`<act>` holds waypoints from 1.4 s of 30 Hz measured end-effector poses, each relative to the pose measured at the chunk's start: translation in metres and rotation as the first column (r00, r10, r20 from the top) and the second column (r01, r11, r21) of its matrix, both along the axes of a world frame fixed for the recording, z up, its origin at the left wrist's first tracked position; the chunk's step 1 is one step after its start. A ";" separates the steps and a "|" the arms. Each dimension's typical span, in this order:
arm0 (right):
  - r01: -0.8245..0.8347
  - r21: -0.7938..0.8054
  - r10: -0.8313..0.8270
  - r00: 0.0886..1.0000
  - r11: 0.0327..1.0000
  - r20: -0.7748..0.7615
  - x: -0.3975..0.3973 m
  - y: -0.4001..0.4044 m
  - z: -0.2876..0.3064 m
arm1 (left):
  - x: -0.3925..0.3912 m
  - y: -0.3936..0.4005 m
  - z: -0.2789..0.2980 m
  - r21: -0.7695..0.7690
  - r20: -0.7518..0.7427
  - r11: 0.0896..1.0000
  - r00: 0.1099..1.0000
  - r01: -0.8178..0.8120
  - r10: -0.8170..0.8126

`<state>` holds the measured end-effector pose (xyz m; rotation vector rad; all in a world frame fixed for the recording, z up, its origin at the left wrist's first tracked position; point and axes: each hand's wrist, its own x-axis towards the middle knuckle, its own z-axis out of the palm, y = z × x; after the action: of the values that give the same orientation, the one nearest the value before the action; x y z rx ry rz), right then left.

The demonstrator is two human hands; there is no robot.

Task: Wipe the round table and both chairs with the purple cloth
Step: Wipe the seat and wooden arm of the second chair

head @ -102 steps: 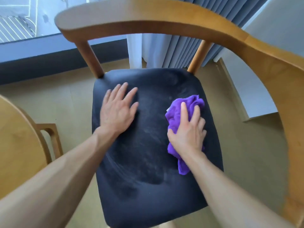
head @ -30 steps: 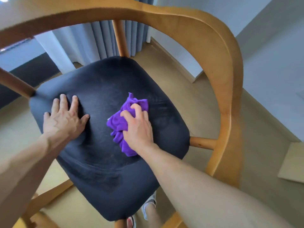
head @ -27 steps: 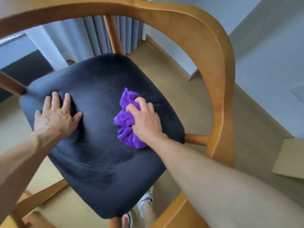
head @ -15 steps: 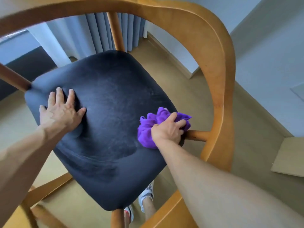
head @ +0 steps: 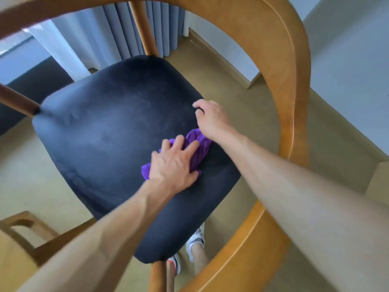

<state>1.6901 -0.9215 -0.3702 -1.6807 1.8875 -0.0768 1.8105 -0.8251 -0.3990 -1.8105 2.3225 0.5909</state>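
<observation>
**Left hand on the cloth, right hand at the seat's edge**

The left hand (head: 173,165) lies flat on the purple cloth (head: 196,151), fingers spread and fairly straight, pressing it onto the dark seat (head: 109,131) of the chair (head: 292,85). The cloth is bunched under the palm, with one end poking out past the fingertips and a small corner showing beside the wrist.

Just beyond those fingertips is the right hand (head: 212,120), its wrist passing above the far end of the cloth. Its fingers are loosely curled at the seat's edge and grip nothing that I can see.

Outward from both hands, the chair's curved wooden rail sweeps round above and to the right. Below the seat's near corner, past the left forearm, a white shoe (head: 196,239) stands on the beige floor (head: 242,91). Farther off behind the seat hang grey curtains (head: 117,24).
</observation>
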 end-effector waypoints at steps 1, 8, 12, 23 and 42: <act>-0.126 0.067 0.125 0.992 0.990 0.018 -0.006 -0.006 -0.004 | -0.011 0.007 -0.002 0.002 -0.013 1.000 1.000 0.014 -0.014; -0.313 0.298 0.271 0.947 0.902 0.172 -0.035 -0.021 -0.005 | -0.014 0.001 -0.007 -0.065 -0.154 0.933 0.920 0.354 -0.360; -0.302 0.364 0.208 0.938 0.881 0.277 -0.043 -0.033 0.004 | -0.052 -0.048 -0.006 -0.021 -0.231 0.992 0.966 -0.120 0.112; -0.447 0.277 0.410 0.893 0.851 0.183 -0.045 -0.012 -0.015 | -0.104 0.033 -0.020 0.017 -0.148 0.959 0.949 0.284 -0.279; -0.497 0.147 0.512 0.855 0.855 -0.084 -0.022 0.001 -0.032 | 0.014 0.022 -0.019 -0.129 0.070 0.969 0.973 -0.210 0.220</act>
<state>1.6680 -0.9204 -0.4018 -2.0765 1.4326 0.3523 1.8246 -0.8033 -0.4183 -2.1167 2.1672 0.3982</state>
